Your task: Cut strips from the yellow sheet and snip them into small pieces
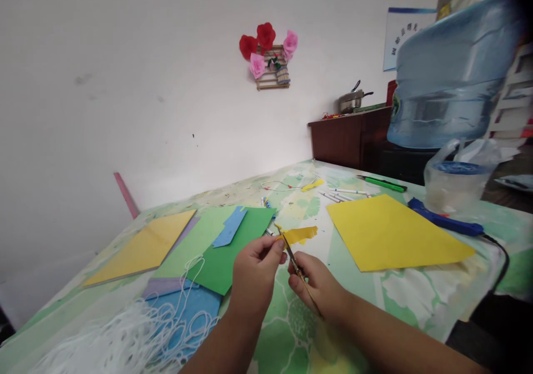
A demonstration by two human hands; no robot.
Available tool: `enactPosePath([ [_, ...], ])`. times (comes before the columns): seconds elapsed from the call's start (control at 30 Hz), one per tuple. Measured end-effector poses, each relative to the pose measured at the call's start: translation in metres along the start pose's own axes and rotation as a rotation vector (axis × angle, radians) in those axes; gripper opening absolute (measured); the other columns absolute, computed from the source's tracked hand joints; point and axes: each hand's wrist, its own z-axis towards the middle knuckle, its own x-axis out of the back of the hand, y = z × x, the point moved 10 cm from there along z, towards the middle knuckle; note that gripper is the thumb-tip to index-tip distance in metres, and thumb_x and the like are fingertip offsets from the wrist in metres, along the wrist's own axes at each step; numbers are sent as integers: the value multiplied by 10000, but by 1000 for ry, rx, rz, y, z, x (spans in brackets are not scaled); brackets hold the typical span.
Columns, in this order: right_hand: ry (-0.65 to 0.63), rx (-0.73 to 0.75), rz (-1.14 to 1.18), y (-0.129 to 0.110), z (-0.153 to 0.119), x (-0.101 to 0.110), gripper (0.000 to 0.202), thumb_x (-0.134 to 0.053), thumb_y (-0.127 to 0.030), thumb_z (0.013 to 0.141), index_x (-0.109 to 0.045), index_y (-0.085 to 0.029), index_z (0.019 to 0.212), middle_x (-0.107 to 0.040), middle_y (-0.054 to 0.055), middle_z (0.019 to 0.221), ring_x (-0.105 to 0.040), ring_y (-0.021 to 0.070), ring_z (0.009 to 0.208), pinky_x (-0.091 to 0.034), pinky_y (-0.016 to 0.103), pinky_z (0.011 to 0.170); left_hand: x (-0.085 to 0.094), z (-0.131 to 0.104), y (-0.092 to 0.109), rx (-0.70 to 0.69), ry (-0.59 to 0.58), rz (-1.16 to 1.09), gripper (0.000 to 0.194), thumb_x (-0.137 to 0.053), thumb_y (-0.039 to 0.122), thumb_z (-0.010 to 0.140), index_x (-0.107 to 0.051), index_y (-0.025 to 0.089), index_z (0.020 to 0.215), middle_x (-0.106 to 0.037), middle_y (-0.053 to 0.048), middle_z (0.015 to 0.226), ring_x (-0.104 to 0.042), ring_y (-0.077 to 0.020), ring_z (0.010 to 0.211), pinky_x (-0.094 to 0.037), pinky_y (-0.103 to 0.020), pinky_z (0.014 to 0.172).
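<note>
My left hand [259,268] pinches a small piece of yellow paper at the middle of the table. In my right hand [320,286] is a pair of scissors [295,264], its blades pointing up and left to the paper by my left fingertips. Whether the blades are apart is too small to tell. Just beyond both hands lies a torn-edged yellow paper strip [300,234]. A large yellow sheet [395,235] rests to the right. Green sheets [244,246] with a blue paper piece [230,227] on top lie left of my left hand.
White elastic cords [112,335] are heaped at the front left, partly over blue sheets [208,302]. A glue gun [445,218], a green utility knife [385,184] and a plastic cup in a bag [453,188] stand or lie at right. Behind them is a water jug [449,79].
</note>
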Motion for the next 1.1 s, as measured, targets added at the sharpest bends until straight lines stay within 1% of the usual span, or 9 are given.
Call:
enactPosePath([
  [0.3, -14, -6, 0, 1, -1, -1, 325, -341, -478, 778, -345, -182, 644, -349, -38, 565, -315, 100, 514, -278, 227, 466, 5, -2, 6, -20, 53, 58, 120, -598, 272, 610, -653, 172, 648, -573, 21, 493, -521, -123, 488, -413, -221, 495],
  [0.43, -4, -19, -17, 3, -1, 0, 302, -357, -450, 775, -331, -186, 630, -343, -39, 562, -315, 101, 515, -276, 225, 469, 4, -2, 4, -39, 46, 90, 133, -586, 285, 626, -658, 176, 654, -579, 18, 505, -525, -123, 504, -404, -218, 505],
  [0.6, 1, -44, -31, 8, -1, -1, 266, -393, -396, 756, -313, -190, 608, -329, -45, 547, -301, 96, 502, -258, 219, 458, 3, -2, -2, 13, 38, 57, 138, -596, 292, 617, -649, 172, 662, -570, 27, 494, -519, -111, 496, -400, -204, 494],
  [0.73, -2, -64, -39, 12, -1, -2, 265, -412, -392, 737, -307, -192, 597, -318, -49, 536, -290, 93, 492, -245, 215, 450, 1, 0, -5, 52, 11, 35, 142, -594, 299, 623, -632, 163, 637, -547, 37, 451, -497, -93, 465, -386, -190, 475],
  [0.8, -3, -75, -45, 13, -1, -2, 265, -414, -389, 736, -306, -192, 594, -318, -49, 534, -288, 92, 489, -239, 213, 446, -3, 2, -10, 89, -25, -23, 149, -598, 299, 622, -617, 151, 631, -534, 39, 438, -483, -83, 451, -383, -189, 473],
  [0.9, 3, -92, -74, 14, 0, -1, 274, -421, -396, 734, -310, -191, 590, -321, -48, 530, -289, 94, 487, -232, 212, 440, -9, 5, -20, 167, -65, -241, 178, -626, 293, 594, -589, 142, 681, -538, 43, 481, -477, -72, 441, -397, -198, 475],
  [0.97, 9, -106, -88, 15, 0, 0, 280, -426, -400, 731, -311, -190, 585, -323, -49, 525, -290, 93, 486, -232, 211, 438, -14, 5, -24, 196, -87, -353, 197, -633, 292, 586, -576, 133, 689, -543, 37, 511, -484, -70, 450, -412, -207, 488],
  [1.03, 20, -112, -82, 15, 1, 2, 267, -419, -391, 738, -325, -186, 595, -337, -46, 532, -299, 94, 491, -240, 209, 442, -17, 5, -26, 207, -106, -365, 185, -627, 283, 593, -575, 125, 674, -547, 29, 522, -494, -72, 468, -421, -210, 506],
  [1.1, 29, -110, -65, 14, 2, 3, 247, -405, -379, 750, -348, -181, 613, -356, -42, 546, -315, 95, 500, -253, 208, 450, -18, 3, -27, 218, -104, -327, 177, -619, 273, 599, -579, 125, 686, -554, 27, 531, -494, -72, 472, -421, -205, 502],
])
